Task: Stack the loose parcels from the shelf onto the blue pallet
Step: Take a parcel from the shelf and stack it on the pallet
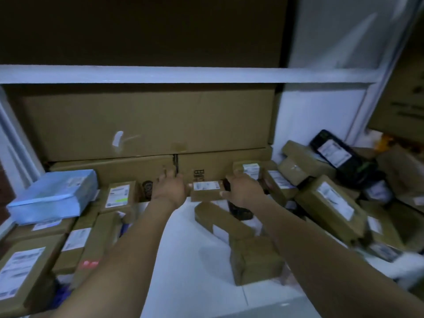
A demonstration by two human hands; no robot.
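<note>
Shelf: the white shelf (190, 260) carries every parcel in view. The blue pallet is out of shot.
Back wall: a large flat carton (146, 125) stands on edge behind the small labelled parcel, with lower cartons at its foot.
Blue-wrapped parcel: (52, 196) lies far to the left of the small labelled parcel, on top of flat brown packets. Its film skin looks slippery.
Long brown parcel: (330, 203) is tilted in the heap to the right of the small labelled parcel, and a black parcel (332, 152) lies behind it.
Squat brown parcel: (254, 260) sits in front of the small labelled parcel and slightly right, nearer the shelf edge.
Small labelled parcel: (206, 191) is the one being reached for. It lies flat, label up, against the foot of the cartons and directly between the two hands.
Left hand: (171, 188) is just left of the small labelled parcel with its fingers spread. It is empty.
Right hand: (244, 191) is at the parcel's right end, fingers loose and gripping nothing, thumb toward the box. Blur hides whether the thumb touches it.
Handling: it is probably light and stiff, a taped cardboard box that keeps its shape under a squeeze. The tape may be slick.
Where to hold: press the two short ends, one palm on each, or pinch the long sides with one hand. Lift it straight up so the neighbours do not shift.
</note>
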